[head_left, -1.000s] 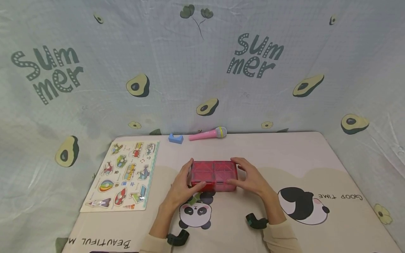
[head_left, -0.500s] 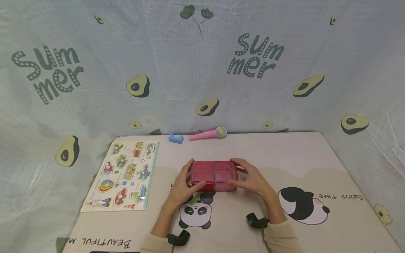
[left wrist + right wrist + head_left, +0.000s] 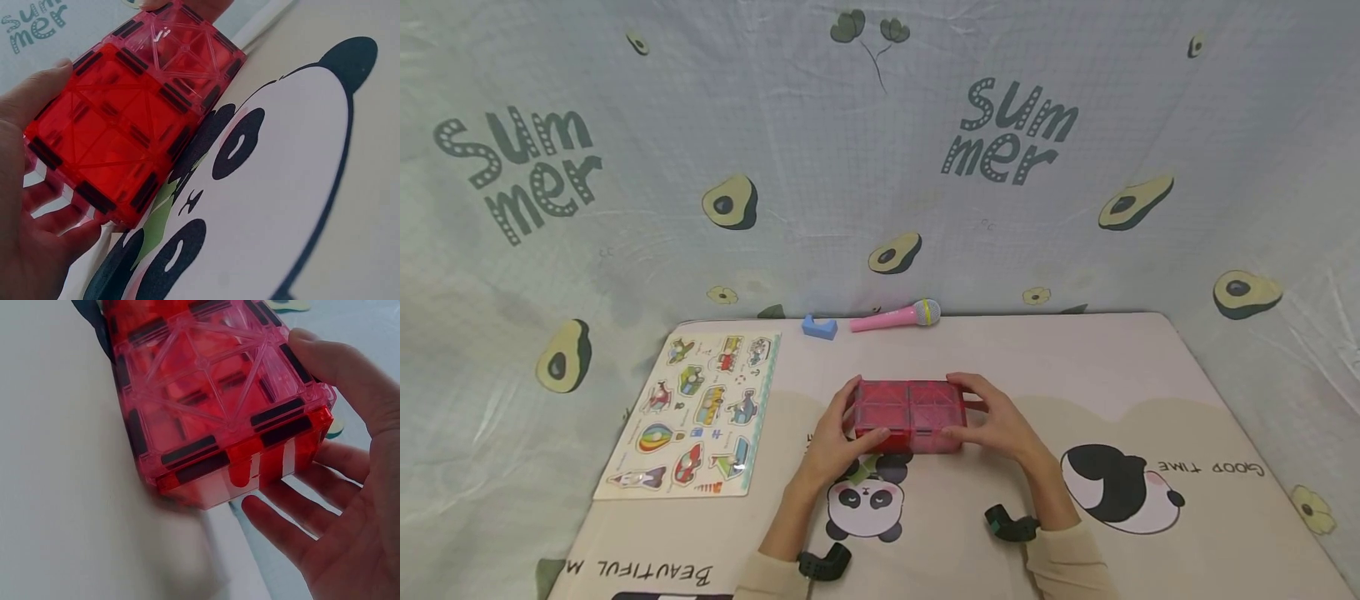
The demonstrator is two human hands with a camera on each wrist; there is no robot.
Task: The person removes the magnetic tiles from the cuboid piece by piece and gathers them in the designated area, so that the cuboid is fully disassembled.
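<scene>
A box-shaped block of translucent red and pink tiles [image 3: 910, 417] stands on the table at the middle of the head view. On its left end, my left hand [image 3: 835, 437] grips it, thumb at the near face and fingers round the side. My right hand [image 3: 997, 421] holds the opposite end, its thumb near the front corner. In the left wrist view the red tiles [image 3: 112, 128] show dark strips along their edges, with the left thumb at the rim. The right wrist view shows the pink end [image 3: 203, 378] between the right thumb and fingers, some fingers standing off its side.
A picture puzzle board [image 3: 688, 417] lies at the left of the table. Along the back edge are a blue notched block [image 3: 819, 327] and a pink toy microphone [image 3: 895, 317]. A printed curtain [image 3: 820, 167] hangs behind the table.
The head view has shifted very slightly. Both hands keep their hold on the tile block, and nothing on the table has visibly moved.
</scene>
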